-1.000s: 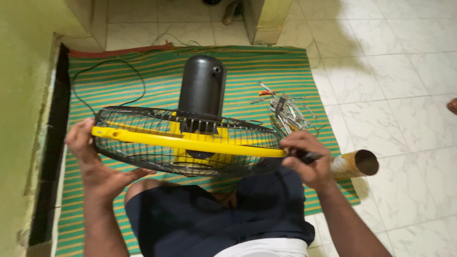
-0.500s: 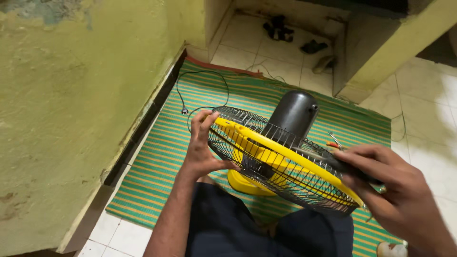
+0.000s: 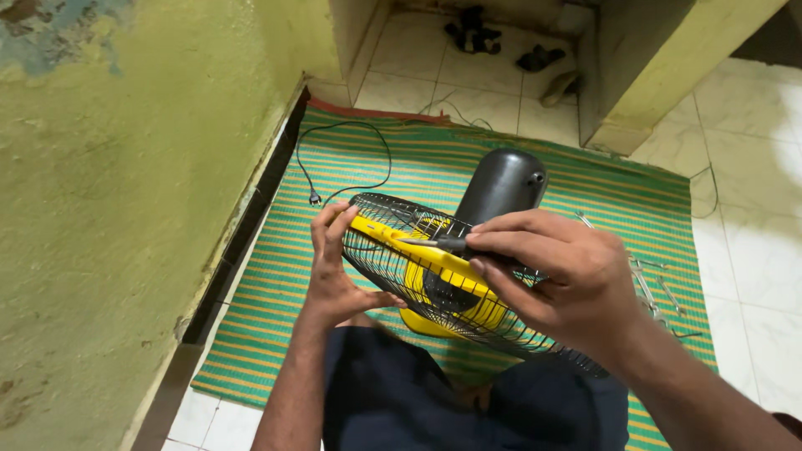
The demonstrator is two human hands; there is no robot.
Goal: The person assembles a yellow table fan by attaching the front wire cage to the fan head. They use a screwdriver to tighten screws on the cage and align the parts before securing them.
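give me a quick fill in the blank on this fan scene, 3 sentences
1. The left hand grips the fan guard's ____ rim band.
2. The right hand holds a dark-handled ____ over the guard.
3. The fan sits on a green ____ mat.

Missing words: yellow; screwdriver; striped

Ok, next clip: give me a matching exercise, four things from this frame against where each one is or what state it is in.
Things:
1. left hand
2. right hand
3. plug
4. loose metal tools

Places or states:
A. lying on the striped mat near the wall, at the end of a black cord
B. scattered on the mat beyond the right wrist
C. gripping the fan's wire cage at its yellow rim, wall side
D. holding a dark-handled screwdriver against the yellow rim

Pairs: 1-C, 2-D, 3-A, 4-B
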